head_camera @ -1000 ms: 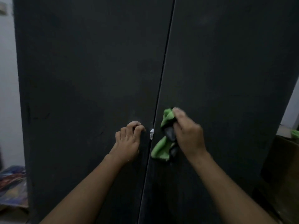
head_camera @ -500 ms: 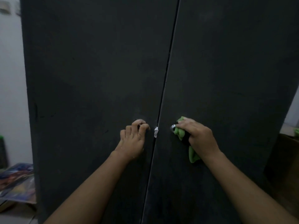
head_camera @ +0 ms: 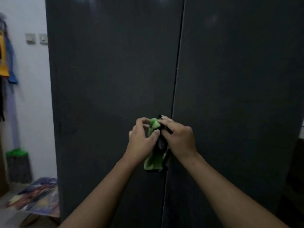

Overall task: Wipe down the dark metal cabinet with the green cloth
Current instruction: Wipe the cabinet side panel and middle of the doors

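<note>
The dark metal cabinet (head_camera: 107,79) fills the view, its two doors shut along a vertical seam. The green cloth (head_camera: 154,159), with dark patches, hangs bunched in front of that seam at mid height. My left hand (head_camera: 142,139) pinches the cloth's upper green fold between thumb and fingers. My right hand (head_camera: 178,139) grips the cloth from the right, its fingers curled over the top. Both hands meet just left of the seam. The door handles are hidden behind the hands and cloth.
A white wall (head_camera: 32,104) with two switches (head_camera: 36,38) lies left of the cabinet, with hanging clothes (head_camera: 6,63) at the far left. A mop with a green head (head_camera: 17,165) leans there. A colourful mat (head_camera: 37,196) lies on the floor. Dark furniture (head_camera: 296,170) stands at right.
My left hand left the left door's handle and moved right onto the cloth. My right hand came off the right door with the cloth, so both hands now hold it at the seam.
</note>
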A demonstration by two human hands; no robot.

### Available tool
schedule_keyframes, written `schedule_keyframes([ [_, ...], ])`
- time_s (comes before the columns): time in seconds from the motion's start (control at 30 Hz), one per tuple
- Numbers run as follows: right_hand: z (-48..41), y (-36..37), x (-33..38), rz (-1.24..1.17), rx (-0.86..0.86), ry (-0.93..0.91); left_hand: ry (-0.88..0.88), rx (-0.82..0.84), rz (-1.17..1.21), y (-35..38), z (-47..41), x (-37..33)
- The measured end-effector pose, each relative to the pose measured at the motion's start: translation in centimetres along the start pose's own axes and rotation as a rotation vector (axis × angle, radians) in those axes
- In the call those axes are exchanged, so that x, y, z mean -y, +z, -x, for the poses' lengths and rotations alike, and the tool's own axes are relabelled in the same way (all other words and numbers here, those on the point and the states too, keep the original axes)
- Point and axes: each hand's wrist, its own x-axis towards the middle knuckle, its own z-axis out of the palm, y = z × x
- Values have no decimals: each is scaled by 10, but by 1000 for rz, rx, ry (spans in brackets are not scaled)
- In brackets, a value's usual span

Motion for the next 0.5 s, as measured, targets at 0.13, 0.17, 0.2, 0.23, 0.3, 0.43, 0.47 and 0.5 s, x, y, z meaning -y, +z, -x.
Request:
schedule_keyframes([
  [0.13,-32,19,24,137,104,17,56,-50,-185,-13,-12,-10],
  [0.17,-39,23,27,125,119,32,106,-71,-239,-13,-16,-6],
  [0.2,-46,27,28,83,139,64,152,-79,-295,-12,-21,1],
  [0.23,-53,30,29,20,173,105,178,-75,-346,-12,-26,10],
  [0.3,-63,32,28,-91,283,148,178,-74,-400,-14,-34,25],
  [0.43,-78,5,5,-55,268,37,236,-174,-423,-21,-50,32],
  [0.47,-81,-6,-7,78,230,-46,282,-211,-445,-22,-54,30],
  [0.5,-84,-16,-21,226,204,-148,330,-260,-449,-21,-58,28],
])
